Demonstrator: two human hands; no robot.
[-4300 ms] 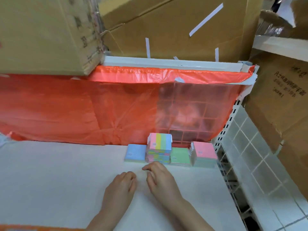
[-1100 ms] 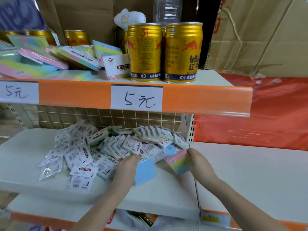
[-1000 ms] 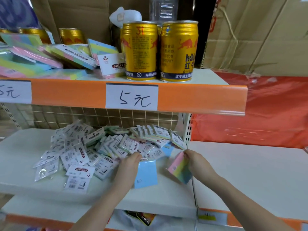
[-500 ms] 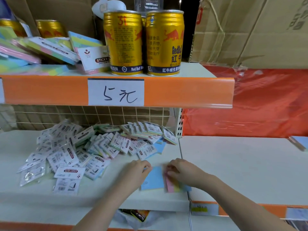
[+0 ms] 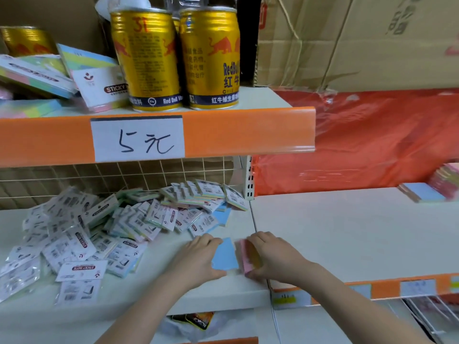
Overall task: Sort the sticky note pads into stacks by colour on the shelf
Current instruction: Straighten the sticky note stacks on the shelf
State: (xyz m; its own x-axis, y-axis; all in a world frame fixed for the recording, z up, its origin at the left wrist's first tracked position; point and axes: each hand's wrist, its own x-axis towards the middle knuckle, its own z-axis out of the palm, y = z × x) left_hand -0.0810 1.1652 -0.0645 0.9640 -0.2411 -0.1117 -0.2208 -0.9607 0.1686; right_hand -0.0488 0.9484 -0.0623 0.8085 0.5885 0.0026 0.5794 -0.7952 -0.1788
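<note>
- Pads in clear wrappers lie in a loose pile point(image 5: 104, 227) on the left of the white shelf point(image 5: 335, 234), many label-side up, overlapping one another in front of the wire grid point(image 5: 124, 177).
- Left hand point(image 5: 196, 259) lies palm down at the shelf's front edge, fingers close together and resting on the left side of a blue pad point(image 5: 226, 255) that lies flat on the shelf.
- Multicolour pad point(image 5: 246, 256), pink edge showing, sits touching the blue pad's right side; it looks tilted up on edge, though blur makes this unsure.
- Right hand point(image 5: 270, 256) curls over that pad from the right, fingers bent around its top and far side, clamped on it.
- Far right on the same shelf, well apart from the hands, a blue stack point(image 5: 422, 198) lies beside a blurred pink stack point(image 5: 444, 180) at the frame edge.
- Above, an orange rail point(image 5: 248, 132) bears a handwritten price tag point(image 5: 137, 140).
- On the upper shelf two gold cans point(image 5: 178, 58) stand upright side by side, with larger striped packs point(image 5: 49, 73) leaning to their left.
- Red plastic sheet point(image 5: 372, 140) hangs behind the right bay, beneath cardboard boxes point(image 5: 360, 40).
</note>
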